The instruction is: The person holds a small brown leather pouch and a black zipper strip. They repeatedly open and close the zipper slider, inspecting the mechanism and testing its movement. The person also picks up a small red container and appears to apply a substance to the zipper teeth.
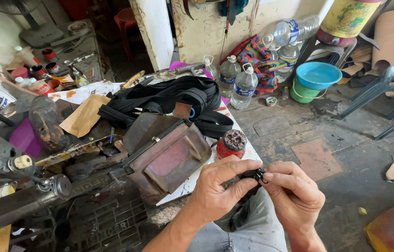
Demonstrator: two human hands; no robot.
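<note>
Both your hands meet over your lap, just off the counter point(192, 184) edge. Left hand point(218, 189) and right hand point(292, 193) each pinch narrow on a small black zipper slider point(257, 175), held between the fingertips. It looks light, hard and metal; probably slippery and easy to drop, so hold it by its flat sides. Just beyond your left hand: a brown leather bag point(166, 158) and a red jar point(230, 144). Farther out lies a heap of black straps point(169, 98).
</note>
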